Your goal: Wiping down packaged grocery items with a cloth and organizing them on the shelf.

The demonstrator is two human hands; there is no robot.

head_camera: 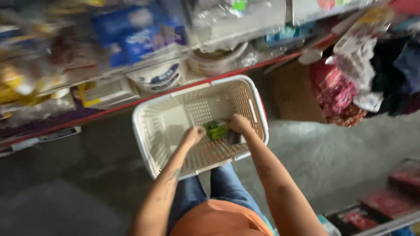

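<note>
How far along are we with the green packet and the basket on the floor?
Done: the cream perforated plastic basket sits on the floor by the shelves, and the small green packet is already down inside it. In hand: the left hand and right hand are both on the packet, grip not released. Left: letting go and pulling the hands out; the rest of the basket looks bare.

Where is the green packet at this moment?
In the head view, the green packet is inside the white basket, between the left hand and the right hand.
</note>
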